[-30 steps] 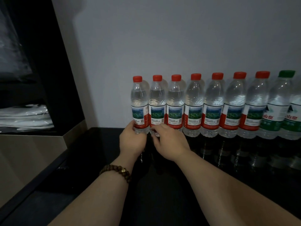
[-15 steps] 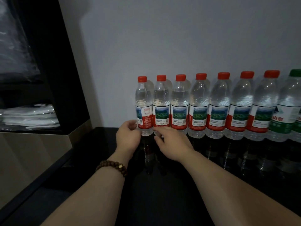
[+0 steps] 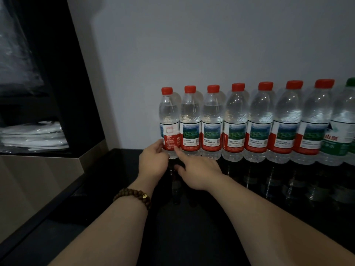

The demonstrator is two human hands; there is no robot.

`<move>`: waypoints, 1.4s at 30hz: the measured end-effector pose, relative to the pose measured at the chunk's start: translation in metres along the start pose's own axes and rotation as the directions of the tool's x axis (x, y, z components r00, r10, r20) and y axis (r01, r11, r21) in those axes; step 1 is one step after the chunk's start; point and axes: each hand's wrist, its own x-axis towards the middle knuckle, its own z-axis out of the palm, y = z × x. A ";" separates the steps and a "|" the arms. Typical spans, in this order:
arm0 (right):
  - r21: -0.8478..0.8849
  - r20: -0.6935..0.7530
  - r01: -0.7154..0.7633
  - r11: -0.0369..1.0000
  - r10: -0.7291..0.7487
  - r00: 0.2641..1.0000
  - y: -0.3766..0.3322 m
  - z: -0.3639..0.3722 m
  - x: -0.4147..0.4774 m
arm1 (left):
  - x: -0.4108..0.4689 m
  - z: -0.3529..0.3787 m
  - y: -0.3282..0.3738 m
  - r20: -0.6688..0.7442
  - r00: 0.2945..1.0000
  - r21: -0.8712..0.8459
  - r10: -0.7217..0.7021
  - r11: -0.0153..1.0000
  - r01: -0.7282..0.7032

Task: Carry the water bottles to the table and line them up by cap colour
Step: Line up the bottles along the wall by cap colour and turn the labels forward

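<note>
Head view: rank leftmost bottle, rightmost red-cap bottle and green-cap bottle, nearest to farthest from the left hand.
1. Leftmost bottle: in the left hand.
2. Rightmost red-cap bottle: far right in row.
3. Green-cap bottle: beyond it, frame edge.

Green-label bottle (image 3: 342,143) reads "山泉" (red characters); the rest is too small

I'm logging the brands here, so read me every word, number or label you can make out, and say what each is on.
"山泉": red characters on the label of the green-cap bottle, far right; the line below is blurred.
Leftmost red-cap bottle: one white character, cut off, unreadable.
Other red-cap bottles: label print too small to read.
</note>
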 end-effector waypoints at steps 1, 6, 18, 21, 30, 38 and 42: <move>0.008 -0.013 0.010 1.000 -0.009 1.000 0.000 0.000 -0.002 | 0.001 0.000 0.000 0.047 0.999 0.003 -0.004 1.000 0.004; 0.060 -0.077 0.010 0.998 -0.005 0.997 0.003 0.003 -0.002 | 0.001 0.004 -0.001 0.022 1.000 0.016 0.013 1.000 -0.014; 0.016 -0.014 0.011 1.000 -0.011 1.000 -0.001 0.000 0.000 | 0.006 0.002 -0.005 0.113 0.993 -0.021 -0.033 0.999 0.035; 0.049 -0.043 -0.001 0.999 0.003 0.999 0.000 0.000 -0.002 | 0.006 0.003 -0.005 0.092 0.995 -0.024 -0.043 0.999 0.046; 0.005 0.000 -0.028 1.000 0.028 1.000 0.000 0.001 0.002 | 0.004 0.000 -0.004 -0.085 0.996 -0.014 -0.017 1.000 0.015; 0.029 -0.053 0.005 1.000 -0.003 0.999 -0.001 0.000 -0.002 | 0.005 0.002 -0.005 0.102 0.995 -0.032 -0.002 0.999 0.005; 0.035 -0.052 -0.031 0.999 0.033 0.998 0.001 0.002 0.000 | 0.004 0.002 -0.004 -0.124 0.992 -0.008 -0.010 1.000 0.009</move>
